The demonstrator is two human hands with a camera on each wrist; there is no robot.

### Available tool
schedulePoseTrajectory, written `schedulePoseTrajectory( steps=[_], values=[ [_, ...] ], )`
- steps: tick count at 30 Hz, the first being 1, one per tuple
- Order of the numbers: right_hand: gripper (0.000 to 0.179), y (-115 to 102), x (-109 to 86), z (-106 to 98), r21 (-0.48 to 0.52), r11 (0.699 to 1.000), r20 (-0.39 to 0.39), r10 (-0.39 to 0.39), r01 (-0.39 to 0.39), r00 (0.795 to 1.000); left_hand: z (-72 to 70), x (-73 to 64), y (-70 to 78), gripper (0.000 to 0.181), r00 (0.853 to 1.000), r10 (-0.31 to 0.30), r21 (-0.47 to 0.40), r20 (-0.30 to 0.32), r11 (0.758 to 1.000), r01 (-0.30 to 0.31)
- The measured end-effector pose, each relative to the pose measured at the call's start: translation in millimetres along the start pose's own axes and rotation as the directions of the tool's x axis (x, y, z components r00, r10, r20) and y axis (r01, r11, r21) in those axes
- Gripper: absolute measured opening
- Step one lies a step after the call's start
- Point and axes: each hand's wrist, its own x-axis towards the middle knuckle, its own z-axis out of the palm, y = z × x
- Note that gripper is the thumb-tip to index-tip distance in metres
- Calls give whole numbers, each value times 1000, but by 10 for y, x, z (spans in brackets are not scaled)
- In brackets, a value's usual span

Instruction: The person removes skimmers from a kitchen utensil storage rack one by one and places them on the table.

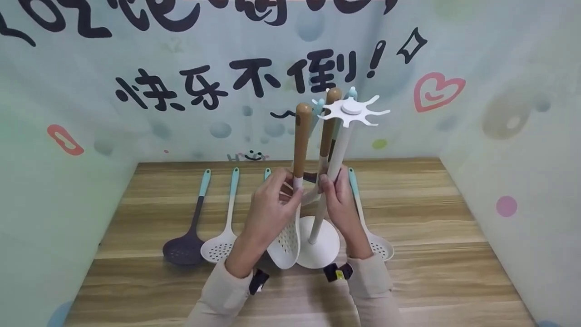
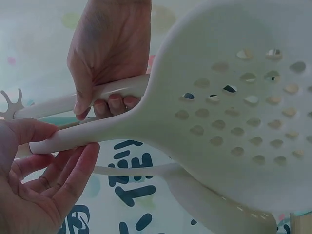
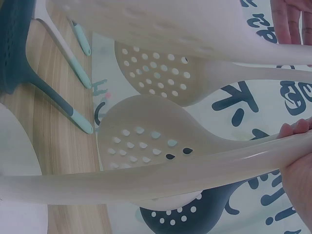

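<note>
My left hand pinches a white skimmer at its neck, between thumb and fingers. Its wooden handle points up and its holed bowl hangs low, left of the stand's base. My right hand grips the white pole of a utensil stand, which has a hooked top and a round base. Behind the pole hang other utensils, one with a wooden handle and others with turquoise ends. In the right wrist view these include a pale skimmer and a dark skimmer.
On the wooden table lie a dark skimmer and a white skimmer at left. Another turquoise handle is mostly hidden by my left hand. One more white skimmer lies right of the stand. A printed cloth backs the table.
</note>
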Motion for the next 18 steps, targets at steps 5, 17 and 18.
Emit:
schedulePoseTrajectory(
  steps=[5, 17, 18],
  values=[
    [28, 7, 1, 11, 7, 1000, 18, -20, 19, 1000, -107, -44, -108, 15, 998, -42, 63, -38, 997, 44],
    [25, 23, 5, 1, 19, 999, 12, -40, 40, 999, -580, -151, -572, 15, 987, -112, 203, -118, 970, 135],
    [25, 23, 4, 3, 22, 999, 12, -39, 39, 999, -637, -162, -612, 15, 985, -125, 211, -122, 966, 149]
  ],
)
